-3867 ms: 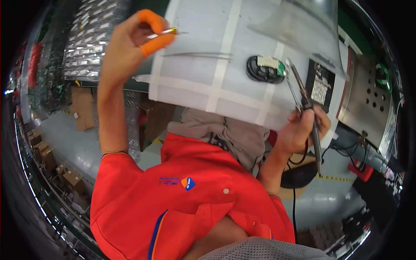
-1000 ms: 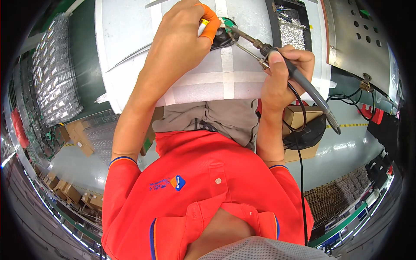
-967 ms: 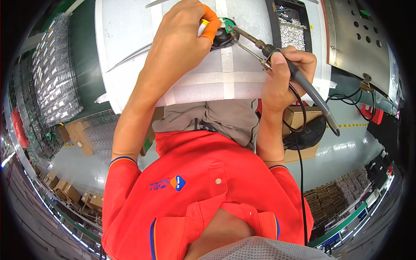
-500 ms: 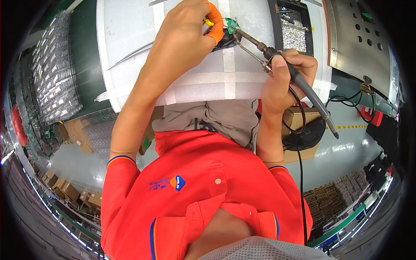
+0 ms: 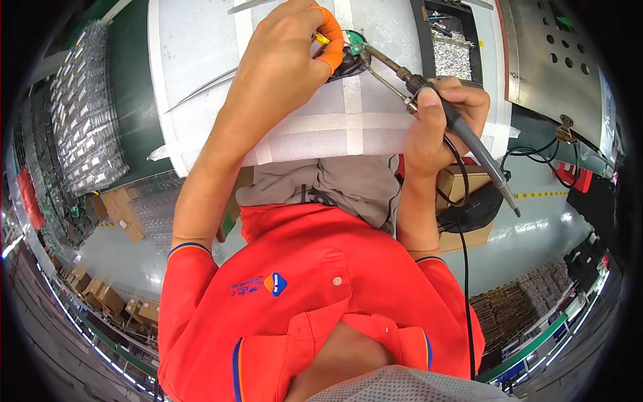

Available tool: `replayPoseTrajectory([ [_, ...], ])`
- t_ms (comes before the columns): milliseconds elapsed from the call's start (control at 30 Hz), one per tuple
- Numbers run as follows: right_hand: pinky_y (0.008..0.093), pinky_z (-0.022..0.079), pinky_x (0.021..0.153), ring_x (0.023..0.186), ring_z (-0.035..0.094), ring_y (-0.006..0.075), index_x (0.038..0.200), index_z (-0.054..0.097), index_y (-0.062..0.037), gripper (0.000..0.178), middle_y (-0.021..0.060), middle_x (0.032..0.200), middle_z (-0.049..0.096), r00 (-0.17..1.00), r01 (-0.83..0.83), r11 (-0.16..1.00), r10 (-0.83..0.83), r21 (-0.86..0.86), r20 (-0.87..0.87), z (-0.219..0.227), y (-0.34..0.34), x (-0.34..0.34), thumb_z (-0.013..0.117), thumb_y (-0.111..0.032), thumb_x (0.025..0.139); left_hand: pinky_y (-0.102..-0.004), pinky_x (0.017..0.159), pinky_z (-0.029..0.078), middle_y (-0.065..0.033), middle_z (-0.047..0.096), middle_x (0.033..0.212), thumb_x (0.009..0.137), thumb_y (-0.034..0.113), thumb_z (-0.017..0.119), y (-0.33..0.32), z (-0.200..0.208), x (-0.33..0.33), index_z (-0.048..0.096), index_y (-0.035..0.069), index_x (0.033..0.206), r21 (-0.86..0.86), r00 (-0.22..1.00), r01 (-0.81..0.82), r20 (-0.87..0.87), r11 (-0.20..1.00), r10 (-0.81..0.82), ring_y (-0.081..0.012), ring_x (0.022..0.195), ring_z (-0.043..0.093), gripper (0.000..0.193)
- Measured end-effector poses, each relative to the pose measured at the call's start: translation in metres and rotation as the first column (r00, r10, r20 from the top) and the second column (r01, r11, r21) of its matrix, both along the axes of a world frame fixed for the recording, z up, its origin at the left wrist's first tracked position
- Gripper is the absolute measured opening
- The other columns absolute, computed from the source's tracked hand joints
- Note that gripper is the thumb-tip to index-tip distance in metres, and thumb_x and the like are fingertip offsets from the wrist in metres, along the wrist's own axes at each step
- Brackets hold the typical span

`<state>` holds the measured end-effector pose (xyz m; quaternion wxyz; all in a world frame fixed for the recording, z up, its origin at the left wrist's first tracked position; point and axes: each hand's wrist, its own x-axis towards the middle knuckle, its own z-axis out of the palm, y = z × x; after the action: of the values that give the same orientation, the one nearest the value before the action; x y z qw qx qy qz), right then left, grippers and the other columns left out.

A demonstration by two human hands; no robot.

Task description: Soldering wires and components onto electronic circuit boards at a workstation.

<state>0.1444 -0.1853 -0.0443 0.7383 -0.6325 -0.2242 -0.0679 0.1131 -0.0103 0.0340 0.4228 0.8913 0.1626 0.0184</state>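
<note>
My right hand is closed around the dark grey handle of a soldering iron. A thin metal feed tube runs alongside its shaft. The iron's tip meets the edge of a small round green circuit board, which sits over a black part on the white padded work surface. My left hand, with orange finger cots on two fingers, is closed at the board's left side. Beside those fingers shows a small yellow and silver piece; the fingertips' grip on it is partly hidden.
A black tray with shiny silver scraps stands right of the board. Farther right is a perforated metal box. Clear plastic trays are stacked at the left. A black cable hangs from the iron past my right arm.
The soldering iron's rear end has tilted slightly down and left, while its tip stays at the board. More of the board's green face shows. My left hand has barely moved.
</note>
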Motion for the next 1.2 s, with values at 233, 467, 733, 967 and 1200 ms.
replayPoseTrajectory([
  [233, 0.0224, 0.036, 0.061, 0.071, 0.040, 0.0090, 0.097, 0.042, -0.0064, 0.022, 0.0045, 0.081, 0.046, 0.994, 0.070, 0.996, -0.065, 0.051, -0.085, 0.016, 0.007, -0.006, 0.061, -0.002, 0.085, -0.0440, 0.070, 0.047, -0.0198, 0.062, 0.082, 0.078, 0.006, 0.068, 0.019, -0.034, -0.008, 0.061, -0.001, 0.085, 0.171, 0.957, 0.051, 0.272, 0.984, -0.097, -0.0408, 0.081, 0.058, 0.012],
  [467, 0.0223, 0.038, 0.062, 0.070, 0.042, 0.0084, 0.093, 0.042, -0.0068, 0.022, 0.0030, 0.082, 0.045, 0.978, 0.130, 0.980, -0.101, 0.154, -0.183, 0.016, -0.005, -0.016, 0.062, -0.003, 0.085, -0.0284, 0.069, 0.047, -0.0062, 0.064, 0.087, 0.081, 0.004, 0.073, 0.030, -0.046, -0.026, 0.066, -0.001, 0.086, -0.240, 0.995, 0.017, 0.103, 0.971, 0.008, -0.0140, 0.080, 0.059, 0.009],
  [733, 0.0201, 0.033, 0.051, 0.061, 0.040, 0.0061, 0.093, 0.042, -0.0073, 0.023, 0.0013, 0.080, 0.043, 0.978, 0.157, 0.966, -0.123, 0.206, -0.170, 0.011, -0.007, -0.007, 0.063, -0.006, 0.084, -0.0253, 0.062, 0.048, -0.0044, 0.066, 0.077, 0.086, 0.010, 0.071, 0.083, 0.013, -0.059, 0.065, 0.000, 0.088, -0.397, 0.998, 0.033, -0.040, 0.917, -0.053, -0.0098, 0.070, 0.061, 0.012],
  [967, 0.0201, 0.027, 0.046, 0.057, 0.034, 0.0052, 0.093, 0.042, -0.0086, 0.019, 0.0002, 0.082, 0.043, 0.974, 0.166, 0.964, -0.127, 0.208, -0.186, 0.011, 0.000, -0.007, 0.058, -0.002, 0.086, -0.0280, 0.073, 0.054, -0.0073, 0.068, 0.098, 0.089, 0.012, 0.064, 0.242, 0.004, 0.014, 0.060, 0.000, 0.113, -0.120, 0.952, -0.290, 0.067, 0.949, 0.300, -0.0123, 0.081, 0.063, 0.027],
  [1200, 0.0214, 0.026, 0.045, 0.056, 0.036, 0.0060, 0.092, 0.044, -0.0094, 0.016, 0.0004, 0.080, 0.045, 0.961, 0.241, 0.949, -0.204, 0.203, -0.186, 0.004, 0.004, -0.011, 0.057, -0.003, 0.086, -0.0367, 0.097, 0.049, -0.0146, 0.064, 0.123, 0.090, 0.028, 0.068, 0.253, -0.044, 0.100, 0.054, 0.004, 0.132, -0.037, 0.900, -0.327, 0.294, 0.944, 0.323, -0.0264, 0.116, 0.061, 0.050],
])
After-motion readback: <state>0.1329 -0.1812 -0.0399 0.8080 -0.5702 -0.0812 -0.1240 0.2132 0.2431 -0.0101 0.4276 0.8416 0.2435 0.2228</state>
